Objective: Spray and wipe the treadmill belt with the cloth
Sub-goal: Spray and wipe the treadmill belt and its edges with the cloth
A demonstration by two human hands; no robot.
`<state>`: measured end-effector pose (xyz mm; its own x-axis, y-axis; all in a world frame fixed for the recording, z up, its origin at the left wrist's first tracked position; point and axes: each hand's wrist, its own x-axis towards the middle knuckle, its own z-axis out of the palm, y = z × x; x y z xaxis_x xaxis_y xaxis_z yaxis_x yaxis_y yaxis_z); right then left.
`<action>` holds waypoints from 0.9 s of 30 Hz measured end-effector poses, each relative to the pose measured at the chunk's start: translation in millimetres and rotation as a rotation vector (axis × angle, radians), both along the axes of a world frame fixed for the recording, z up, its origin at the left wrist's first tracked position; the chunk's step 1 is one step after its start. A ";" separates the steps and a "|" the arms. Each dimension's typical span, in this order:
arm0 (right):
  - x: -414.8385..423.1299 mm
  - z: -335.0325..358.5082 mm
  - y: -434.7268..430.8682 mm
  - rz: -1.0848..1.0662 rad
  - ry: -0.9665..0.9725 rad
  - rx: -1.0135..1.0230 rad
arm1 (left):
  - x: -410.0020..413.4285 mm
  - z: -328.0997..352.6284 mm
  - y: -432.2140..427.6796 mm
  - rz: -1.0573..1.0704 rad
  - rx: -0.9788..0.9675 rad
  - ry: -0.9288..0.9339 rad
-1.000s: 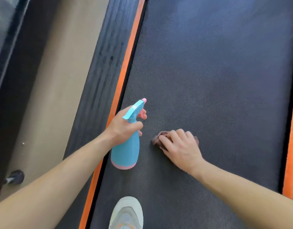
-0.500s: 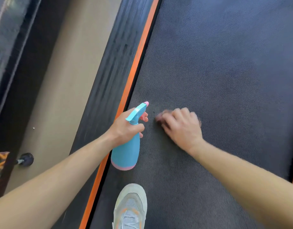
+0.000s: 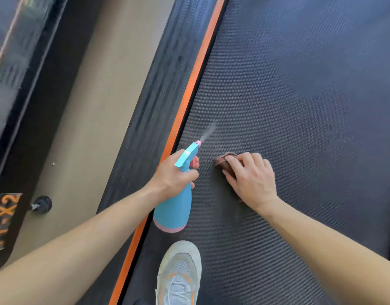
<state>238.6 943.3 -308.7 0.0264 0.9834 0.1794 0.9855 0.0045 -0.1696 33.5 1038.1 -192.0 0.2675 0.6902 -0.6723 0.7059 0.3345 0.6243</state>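
Observation:
The dark textured treadmill belt (image 3: 299,95) fills the right of the view. My left hand (image 3: 174,175) grips a light blue spray bottle (image 3: 174,208) with a pink base and nozzle, a finger on its trigger; a thin mist leaves the nozzle toward the belt. Just to the right, my right hand (image 3: 251,179) lies on a brownish cloth (image 3: 222,160) and presses it onto the belt, fingers curled over it. Most of the cloth is hidden under the hand.
An orange stripe (image 3: 189,89) and a black ribbed side rail (image 3: 158,89) border the belt on the left. Beyond lies tan floor (image 3: 90,106) with a small black foot (image 3: 42,204). My grey sneaker (image 3: 178,274) stands on the belt near the bottom edge.
A mist now comes out of the bottle's nozzle. My right hand with the cloth has slid forward along the belt and sits beside the nozzle. The view has shifted left.

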 end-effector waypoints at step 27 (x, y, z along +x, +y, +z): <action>-39.4 14.6 126.2 -0.111 -0.036 -0.122 | -79.2 11.7 2.7 0.092 -0.032 -0.052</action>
